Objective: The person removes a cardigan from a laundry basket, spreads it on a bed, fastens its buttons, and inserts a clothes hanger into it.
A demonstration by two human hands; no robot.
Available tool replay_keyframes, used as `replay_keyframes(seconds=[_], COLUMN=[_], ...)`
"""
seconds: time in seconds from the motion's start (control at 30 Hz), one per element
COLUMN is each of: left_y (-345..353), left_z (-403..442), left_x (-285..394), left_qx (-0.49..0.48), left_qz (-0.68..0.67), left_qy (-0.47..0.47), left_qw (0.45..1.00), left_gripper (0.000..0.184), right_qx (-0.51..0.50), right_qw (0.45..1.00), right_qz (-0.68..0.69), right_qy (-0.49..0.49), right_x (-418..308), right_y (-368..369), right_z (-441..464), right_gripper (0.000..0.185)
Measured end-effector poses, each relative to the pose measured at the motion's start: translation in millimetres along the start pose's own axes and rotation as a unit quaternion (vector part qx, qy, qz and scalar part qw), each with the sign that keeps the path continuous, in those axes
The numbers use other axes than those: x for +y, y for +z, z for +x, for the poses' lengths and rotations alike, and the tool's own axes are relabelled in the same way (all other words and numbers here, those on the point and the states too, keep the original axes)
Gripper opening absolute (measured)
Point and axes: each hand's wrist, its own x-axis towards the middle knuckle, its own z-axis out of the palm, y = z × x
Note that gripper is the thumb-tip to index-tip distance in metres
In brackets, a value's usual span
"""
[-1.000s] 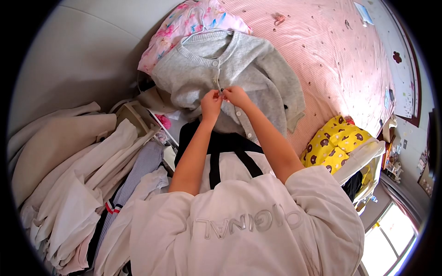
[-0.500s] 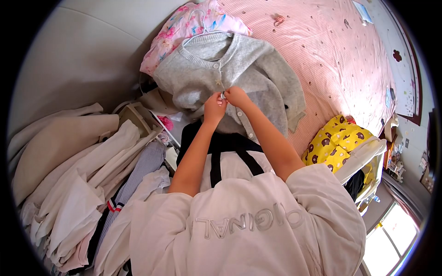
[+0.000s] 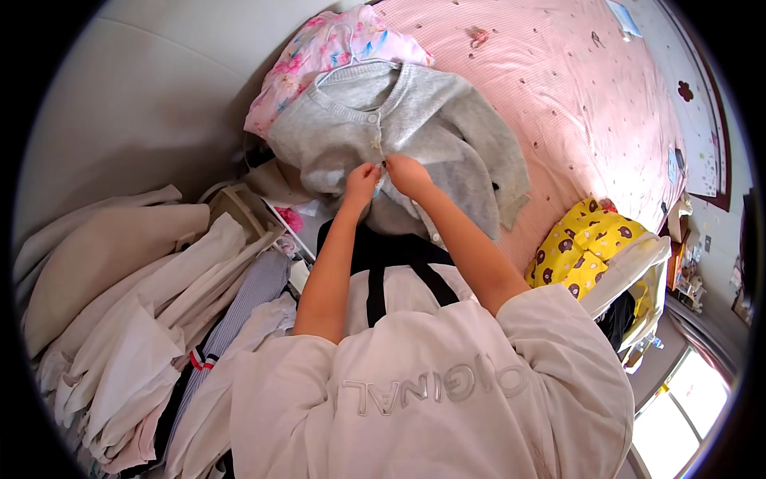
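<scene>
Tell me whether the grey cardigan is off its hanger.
No, the hanger sits inside the neck of the grey cardigan, with its hook sticking out above the collar.

Person's hands at front of grey cardi point(image 3: 455, 152), partly on pink bedding point(image 3: 550, 104).
L hand point(image 3: 363, 182) & R hand point(image 3: 408, 176) pinch front edge nr btns; hanger point(image 3: 343, 67) in neckline, hung clothes point(image 3: 120, 319) at L.

Grey cardigan point(image 3: 435, 112), pink bedding point(image 3: 558, 104) (dotted, perhaps checked)
</scene>
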Motion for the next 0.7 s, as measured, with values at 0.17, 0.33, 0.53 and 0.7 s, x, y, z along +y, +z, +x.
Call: replay_keyframes(seconds=[0.17,0.33,0.53,0.7], left_y=[2.3,-1.3,-3.9,-8.5], left_z=[-5.4,-14.0,-4.8,-24.2], left_x=[7.6,19.2,4.8,19.1], left_qx=[0.033,-0.008,0.028,0.175], left_qz=[-0.012,-0.095,-0.049,0.278], left_qy=[0.001,-0.024,-0.009,0.049], left_qw=[0.999,0.995,0.998,0.943], left_gripper=[0.023,0.017,0.013,0.032], right_qx=[0.038,0.049,0.052,0.066], right_qw=[0.999,0.998,0.988,0.989], right_qz=[-0.027,0.022,0.139,0.099], right_qy=[-0.02,-0.025,-0.047,0.087], right_x=[0.7,1.8,9.6,61.2], right_y=[-0.4,-4.6,-5.3,31.8], right_z=[-4.5,-2.5,-7.1,-29.0], right_gripper=[0.017,0.019,0.018,0.023])
